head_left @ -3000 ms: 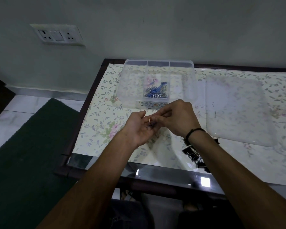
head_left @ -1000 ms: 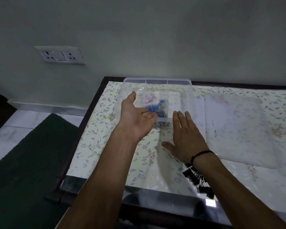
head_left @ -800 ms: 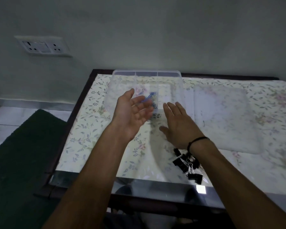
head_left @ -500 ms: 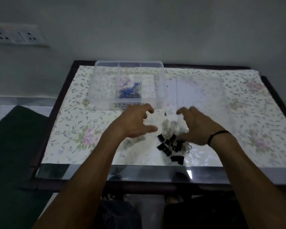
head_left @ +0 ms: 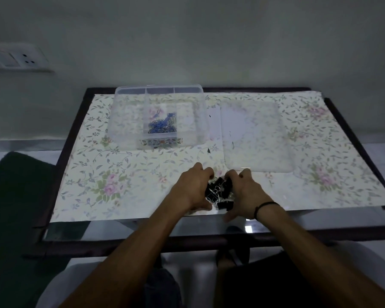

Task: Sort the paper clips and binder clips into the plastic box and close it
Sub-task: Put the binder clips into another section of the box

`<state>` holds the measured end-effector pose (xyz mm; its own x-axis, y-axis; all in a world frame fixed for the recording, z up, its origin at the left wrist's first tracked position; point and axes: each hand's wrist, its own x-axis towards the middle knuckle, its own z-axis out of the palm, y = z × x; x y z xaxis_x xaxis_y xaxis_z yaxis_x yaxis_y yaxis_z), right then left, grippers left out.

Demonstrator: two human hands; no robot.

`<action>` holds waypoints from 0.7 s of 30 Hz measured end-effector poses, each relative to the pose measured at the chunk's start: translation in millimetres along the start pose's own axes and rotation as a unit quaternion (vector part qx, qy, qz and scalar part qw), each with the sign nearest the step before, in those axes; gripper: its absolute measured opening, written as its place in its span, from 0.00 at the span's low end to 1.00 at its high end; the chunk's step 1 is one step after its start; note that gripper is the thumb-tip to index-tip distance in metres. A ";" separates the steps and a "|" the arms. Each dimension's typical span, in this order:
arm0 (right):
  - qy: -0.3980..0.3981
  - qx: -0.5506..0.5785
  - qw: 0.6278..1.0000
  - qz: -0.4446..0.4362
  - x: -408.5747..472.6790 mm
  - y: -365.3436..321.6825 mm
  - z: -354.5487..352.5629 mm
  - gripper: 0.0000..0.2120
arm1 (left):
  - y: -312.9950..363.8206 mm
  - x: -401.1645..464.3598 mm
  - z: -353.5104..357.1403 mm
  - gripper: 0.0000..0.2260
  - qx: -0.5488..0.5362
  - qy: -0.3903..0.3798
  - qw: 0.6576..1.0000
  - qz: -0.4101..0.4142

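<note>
At the near edge of the table [head_left: 74, 138], we find a pile of black binder clips [head_left: 219, 190] lying on the floral cover [head_left: 125, 174]. The left hand [head_left: 192, 188] cups the pile from the left, with its fingers curled round the far side and its thumb on the near side. The right hand [head_left: 242, 193] cups the pile from the right in the same way, with its fingers curled against the clips and its thumb spread toward the near edge. Both hands touch the pile and enclose it between them. We cannot tell whether any clip is off the cover. A dark wristband [head_left: 266, 206] sits on the right wrist.

Well apart from the hands, at the far left-centre of the table, stands the clear plastic box [head_left: 123, 121]. It is open and divided into compartments. We note a heap of blue paper clips [head_left: 162, 126] in the middle compartment. The clear lid [head_left: 253, 138] lies flat on the cover just to the right of the box, with its near edge close to the right hand.

Near the pile, the cover ends and a strip of bare glass [head_left: 142, 227] shows along the table edge. On the wall at far left we see a white wall socket [head_left: 16, 60]. A dark green mat [head_left: 13, 207] lies on the floor to the left of the table.
</note>
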<state>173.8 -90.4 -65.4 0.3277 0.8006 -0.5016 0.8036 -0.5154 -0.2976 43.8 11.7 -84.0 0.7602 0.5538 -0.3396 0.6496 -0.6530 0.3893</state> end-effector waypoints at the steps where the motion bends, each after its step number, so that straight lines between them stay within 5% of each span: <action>1: -0.001 0.009 1.000 -0.007 0.8 -0.2 1.3 0.47 | 1.3 0.5 1.6 0.34 -0.009 0.010 1.000 0.000; 9: -0.005 0.020 1.000 -0.015 8.6 -8.7 4.2 0.38 | 2.3 -0.8 2.9 0.23 -0.068 0.021 0.997 -0.035; 13: 0.013 0.037 0.998 -0.041 16.3 -16.1 10.4 0.28 | 4.2 -2.6 0.1 0.09 -0.072 0.008 0.996 -0.044; 21: 0.040 0.070 0.994 -0.071 20.8 -44.5 8.7 0.18 | -9.4 -7.9 -5.9 0.10 -0.211 0.013 0.973 -0.090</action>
<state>140.6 -53.5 -69.7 0.2595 0.8871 -0.3818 0.7693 -0.4288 -0.4736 31.7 16.5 -80.0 0.6304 0.6557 -0.4156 0.7127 -0.2765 0.6447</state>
